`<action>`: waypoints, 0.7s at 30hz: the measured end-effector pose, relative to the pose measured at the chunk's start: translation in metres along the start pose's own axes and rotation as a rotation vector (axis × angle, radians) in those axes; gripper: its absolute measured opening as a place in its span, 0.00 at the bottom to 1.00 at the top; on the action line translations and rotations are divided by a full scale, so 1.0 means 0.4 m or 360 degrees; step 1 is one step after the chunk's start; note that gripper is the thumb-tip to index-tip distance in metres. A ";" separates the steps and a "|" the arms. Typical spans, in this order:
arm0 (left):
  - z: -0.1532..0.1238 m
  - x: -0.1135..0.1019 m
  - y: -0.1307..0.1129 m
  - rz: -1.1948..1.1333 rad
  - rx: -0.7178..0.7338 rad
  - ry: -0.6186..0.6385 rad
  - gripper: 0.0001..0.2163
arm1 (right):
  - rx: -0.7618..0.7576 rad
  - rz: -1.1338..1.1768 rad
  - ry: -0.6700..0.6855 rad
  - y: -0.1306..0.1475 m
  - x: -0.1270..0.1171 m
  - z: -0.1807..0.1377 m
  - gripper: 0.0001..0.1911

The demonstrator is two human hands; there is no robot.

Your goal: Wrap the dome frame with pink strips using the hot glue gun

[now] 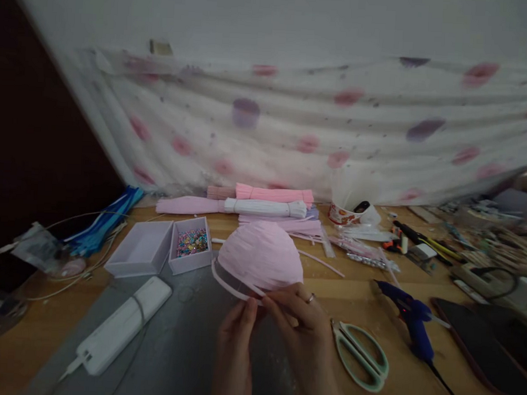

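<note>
Taking the pale pink, ribbed dome of paper-like material (pixel 260 253) as the centre of my clock, I find it held up just over the near edge of the work area, in front of the hands. The left hand (pixel 236 331), at six o'clock, pinches a thin pale pink strip (pixel 228 288) between thumb and fingers; the strip bows out from the dome toward seven, leaving a gap. The right hand (pixel 303 320), at five, has thumb and fingers pressed together on the dome's lower edge. I cannot tell from here whether it catches the strip too. Holding the fingertips this close together probably steadies the thin material where it would bend most easily.

The pale green-handled scissors (pixel 380 369) lie at four, and beyond them sits the dark blue glue gun (pixel 410 314) with a red light lit; I judge both sides of that spot suit a right-handed reach. At nine, a white open box (pixel 192 266) holds multicoloured beads (pixel 191 242), its walls presumably there to stop them rolling. At twelve, the bright pink bundle of strips (pixel 272 194) and the white bundle of strips (pixel 265 207) lie crosswise, likely stacked there to leave the near side free.
</note>
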State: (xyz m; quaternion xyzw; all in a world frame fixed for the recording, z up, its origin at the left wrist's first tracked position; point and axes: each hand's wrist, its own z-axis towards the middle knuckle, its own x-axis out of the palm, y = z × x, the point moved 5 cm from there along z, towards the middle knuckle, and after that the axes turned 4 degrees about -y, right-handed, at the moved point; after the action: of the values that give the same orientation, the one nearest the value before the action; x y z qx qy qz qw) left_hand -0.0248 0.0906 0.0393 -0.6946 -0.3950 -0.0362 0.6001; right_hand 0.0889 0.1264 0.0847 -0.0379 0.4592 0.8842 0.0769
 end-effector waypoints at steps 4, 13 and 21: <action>0.008 -0.017 0.007 -0.0019 0.0021 -0.0055 0.14 | -0.0151 -0.0114 0.0101 0.016 -0.006 0.003 0.07; 0.029 -0.019 -0.033 -0.0223 -0.0101 -0.0130 0.16 | -0.0200 -0.0307 0.0340 0.014 -0.004 -0.005 0.05; 0.036 -0.023 -0.023 -0.0042 -0.0086 0.0005 0.12 | -0.0163 -0.0285 0.0421 0.006 0.013 0.002 0.07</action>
State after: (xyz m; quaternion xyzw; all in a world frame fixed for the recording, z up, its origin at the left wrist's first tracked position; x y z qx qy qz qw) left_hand -0.0427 0.0981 0.0379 -0.7052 -0.4022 -0.0558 0.5812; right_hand 0.0833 0.1260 0.0864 -0.1986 0.4145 0.8833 0.0924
